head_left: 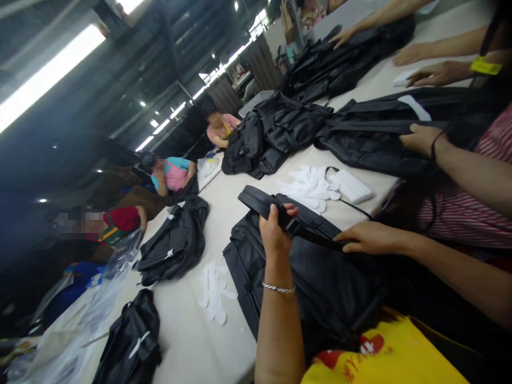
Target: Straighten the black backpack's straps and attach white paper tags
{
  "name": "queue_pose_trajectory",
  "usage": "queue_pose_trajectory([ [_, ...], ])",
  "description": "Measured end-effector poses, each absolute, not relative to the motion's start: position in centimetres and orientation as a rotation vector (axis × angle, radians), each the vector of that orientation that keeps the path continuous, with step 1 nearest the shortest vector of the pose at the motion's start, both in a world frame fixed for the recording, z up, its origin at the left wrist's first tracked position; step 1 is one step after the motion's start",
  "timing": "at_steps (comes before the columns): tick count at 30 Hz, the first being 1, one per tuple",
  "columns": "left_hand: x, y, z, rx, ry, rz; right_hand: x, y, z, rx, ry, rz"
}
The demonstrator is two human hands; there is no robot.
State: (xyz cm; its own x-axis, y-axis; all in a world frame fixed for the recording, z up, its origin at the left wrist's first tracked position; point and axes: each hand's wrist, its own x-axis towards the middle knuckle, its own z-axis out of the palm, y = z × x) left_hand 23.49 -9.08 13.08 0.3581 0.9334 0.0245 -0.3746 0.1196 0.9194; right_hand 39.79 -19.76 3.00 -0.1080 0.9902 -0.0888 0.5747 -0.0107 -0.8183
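Nearest my feed: yellow cloth with red print (pixel 416 354) at bottom right, and the wearer's left forearm (pixel 278 330), bracelet on, crossing in front of the main backpack. Left to right from there: clear plastic sheeting (pixel 114 274) at the table (pixel 180 330) edge; one black bag (pixel 130 341) low in view; a second black bag (pixel 174 242) above it; a small heap of white gloves (pixel 214 293), just beside the main backpack. Black backpack (pixel 320 288) lies under and between both hands, its strap (pixel 258 201) raised. Left hand (pixel 276 229) is closed around the strap near its buckle; right hand (pixel 366 237) pinches the webbing (pixel 314 236) beyond. Behind these: a larger glove heap (pixel 308 184), a white bundle (pixel 354 185), piled black bags (pixel 276 133), then a co-worker's bag (pixel 368 141) with that person's hand (pixel 422 140) on it. I count two glove heaps, one white bundle, two separate bags at left, three people across; piled bags overlap, so I cannot count them.
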Motion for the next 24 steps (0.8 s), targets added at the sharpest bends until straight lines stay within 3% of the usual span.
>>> queue_pose_trajectory([
  [3,23.7,-12.2,12.8,1.039,0.647,0.853,40.0,-18.5,6.6,-1.598,-1.535,0.831],
  [7,24.0,-16.5,11.2,1.081,0.578,0.573,38.6,-16.9,10.2,-1.278,-1.11,1.347],
  [11,23.5,-18.5,9.9,1.144,0.573,0.557,37.0,-15.9,11.4,-1.06,-0.876,1.701],
  [24,21.6,-12.9,5.9,1.457,0.683,0.956,35.0,-11.6,15.0,-1.087,-0.768,1.429],
])
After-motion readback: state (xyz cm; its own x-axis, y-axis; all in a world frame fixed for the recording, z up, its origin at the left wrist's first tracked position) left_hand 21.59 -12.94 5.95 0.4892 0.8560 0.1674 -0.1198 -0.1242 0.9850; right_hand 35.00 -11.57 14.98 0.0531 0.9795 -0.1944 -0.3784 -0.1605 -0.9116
